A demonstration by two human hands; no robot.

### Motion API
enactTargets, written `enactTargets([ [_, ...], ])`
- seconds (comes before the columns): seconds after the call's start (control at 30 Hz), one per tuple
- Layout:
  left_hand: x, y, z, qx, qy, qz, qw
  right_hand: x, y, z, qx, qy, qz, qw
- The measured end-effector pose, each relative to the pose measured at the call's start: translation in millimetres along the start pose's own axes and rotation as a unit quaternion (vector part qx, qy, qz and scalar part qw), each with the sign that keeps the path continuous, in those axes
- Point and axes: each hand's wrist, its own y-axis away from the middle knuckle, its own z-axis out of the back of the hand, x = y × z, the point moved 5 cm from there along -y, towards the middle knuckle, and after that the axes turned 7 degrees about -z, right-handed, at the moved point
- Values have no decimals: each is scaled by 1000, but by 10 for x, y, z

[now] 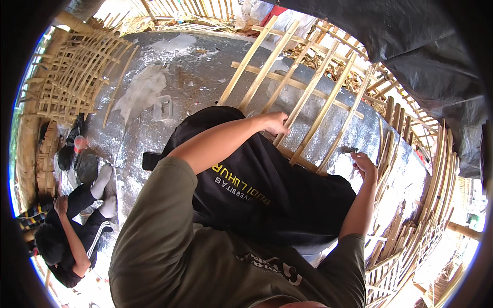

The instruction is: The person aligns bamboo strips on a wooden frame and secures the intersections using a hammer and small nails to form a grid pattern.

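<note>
At the centre of the view, a bamboo slat lattice is laid flat on a silver foil-covered table, its long slats running from about seven o'clock toward one o'clock and crossed by shorter slats. One long slat near the lattice's lower end is gripped by the left hand, fingers curled around it. At three o'clock from that hand, the right hand is seen closed around a small dark tool, whose kind cannot be told, held just beside the lattice's lower right edge. A black cloth with yellow and white lettering is draped over the lap below both hands, touching the lattice's near end. An olive green shirt covers the shoulders at six o'clock. Finished woven bamboo panels are stacked at ten o'clock, and more bamboo frames are piled at four o'clock. At eight o'clock, another person in black clothing is seated on the ground, well apart from the table.
</note>
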Motion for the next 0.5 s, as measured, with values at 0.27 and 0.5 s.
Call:
enactTargets([
  [0.27, 60, -58, -32, -57, 6, -2, 998, -89, 43, -40, 17, -31, 3, 999],
  [0.5, 203, -24, -31, -94, -55, -21, 994, 32, 215, -226, 24, -109, 7, 994],
])
